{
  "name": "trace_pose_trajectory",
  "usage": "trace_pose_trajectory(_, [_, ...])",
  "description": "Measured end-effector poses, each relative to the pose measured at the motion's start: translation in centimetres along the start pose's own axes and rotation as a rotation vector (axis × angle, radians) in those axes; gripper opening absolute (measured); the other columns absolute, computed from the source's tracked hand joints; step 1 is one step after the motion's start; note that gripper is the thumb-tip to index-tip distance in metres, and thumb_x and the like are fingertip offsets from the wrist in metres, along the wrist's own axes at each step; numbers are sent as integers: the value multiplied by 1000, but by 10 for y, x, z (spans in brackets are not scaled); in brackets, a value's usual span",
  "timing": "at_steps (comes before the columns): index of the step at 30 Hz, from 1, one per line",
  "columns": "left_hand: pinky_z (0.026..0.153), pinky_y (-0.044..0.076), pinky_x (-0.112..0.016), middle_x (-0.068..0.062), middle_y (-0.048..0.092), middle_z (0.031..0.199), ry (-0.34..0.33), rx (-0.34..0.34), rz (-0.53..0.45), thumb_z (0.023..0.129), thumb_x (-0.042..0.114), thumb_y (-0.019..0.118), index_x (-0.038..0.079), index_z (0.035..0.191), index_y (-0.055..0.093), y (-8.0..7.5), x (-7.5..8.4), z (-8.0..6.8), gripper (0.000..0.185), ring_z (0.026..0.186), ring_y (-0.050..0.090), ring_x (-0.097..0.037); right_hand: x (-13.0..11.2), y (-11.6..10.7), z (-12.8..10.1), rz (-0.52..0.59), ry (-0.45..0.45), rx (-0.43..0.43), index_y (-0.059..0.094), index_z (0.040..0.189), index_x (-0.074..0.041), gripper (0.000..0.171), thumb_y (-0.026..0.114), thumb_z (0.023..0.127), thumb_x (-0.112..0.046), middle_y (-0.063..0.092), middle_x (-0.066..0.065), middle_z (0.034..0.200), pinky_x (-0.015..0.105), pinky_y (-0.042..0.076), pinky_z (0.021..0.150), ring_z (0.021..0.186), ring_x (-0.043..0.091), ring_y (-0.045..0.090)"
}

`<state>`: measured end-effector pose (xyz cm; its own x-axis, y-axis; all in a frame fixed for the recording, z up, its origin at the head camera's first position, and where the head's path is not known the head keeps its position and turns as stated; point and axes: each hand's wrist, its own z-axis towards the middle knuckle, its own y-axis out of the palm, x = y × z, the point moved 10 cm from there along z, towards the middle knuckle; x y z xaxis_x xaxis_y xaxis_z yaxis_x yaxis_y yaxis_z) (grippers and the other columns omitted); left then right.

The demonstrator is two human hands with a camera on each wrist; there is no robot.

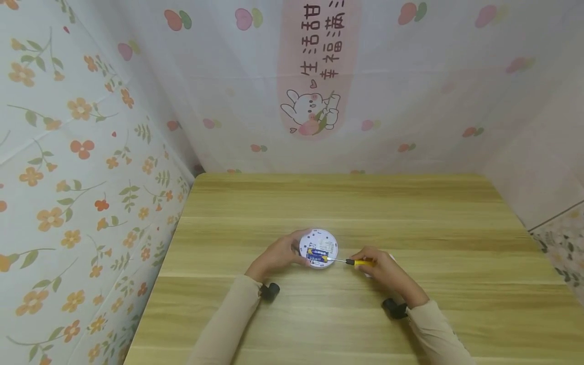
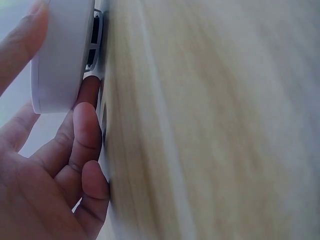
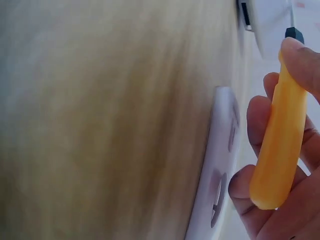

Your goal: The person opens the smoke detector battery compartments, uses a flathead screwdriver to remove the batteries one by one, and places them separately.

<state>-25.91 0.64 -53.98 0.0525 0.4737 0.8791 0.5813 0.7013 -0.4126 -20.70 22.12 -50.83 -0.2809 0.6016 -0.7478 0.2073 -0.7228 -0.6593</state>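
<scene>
My left hand [image 1: 282,253] holds a round white smoke alarm [image 1: 326,238] by its left edge, thumb and fingers on opposite sides in the left wrist view. Its battery side faces up, and two blue batteries [image 1: 317,253] lie side by side in it. A screwdriver [image 1: 363,262] with a yellow handle and a black collar is gripped in my right hand [image 1: 383,269]. The metal shaft points left, its tip at the right end of the batteries; exact contact is too small to tell. The right wrist view shows thumb and fingers around the handle [image 3: 281,145].
A flat white round plate [image 3: 216,165] with slots lies on the wooden table [image 1: 410,213] beneath my right hand, mostly hidden in the head view. A patterned curtain [image 1: 219,101] hangs behind the table, and a floral one [image 1: 82,203] along its left side.
</scene>
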Motion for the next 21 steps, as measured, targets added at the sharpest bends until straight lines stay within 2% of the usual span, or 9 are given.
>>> trace_pose_trajectory(9, [95, 44, -39, -4, 64, 115, 4, -3, 15, 71, 26, 84, 31, 149, 35, -1, 0, 1, 93, 102, 59, -16, 5, 3, 1, -38, 55, -10, 73, 98, -17, 18, 73, 83, -7, 70, 1, 99, 26, 50, 78, 89, 9, 59])
trace_pose_trajectory(16, [94, 45, -39, -4, 64, 114, 9, -8, 21, 72, 27, 84, 30, 149, 36, -1, 1, 2, 91, 103, 59, -17, 5, 5, 1, -55, 52, -10, 72, 99, -18, 21, 73, 82, -5, 70, -1, 99, 29, 51, 81, 91, 10, 60])
trace_pose_trajectory(21, [99, 43, -41, -6, 60, 126, 18, -10, 10, 72, 27, 84, 29, 149, 35, -1, 1, 2, 92, 109, 58, -20, 5, 5, 1, -62, 64, -20, 70, 100, -20, 21, 72, 83, -6, 69, -4, 101, 36, 52, 86, 94, 12, 61])
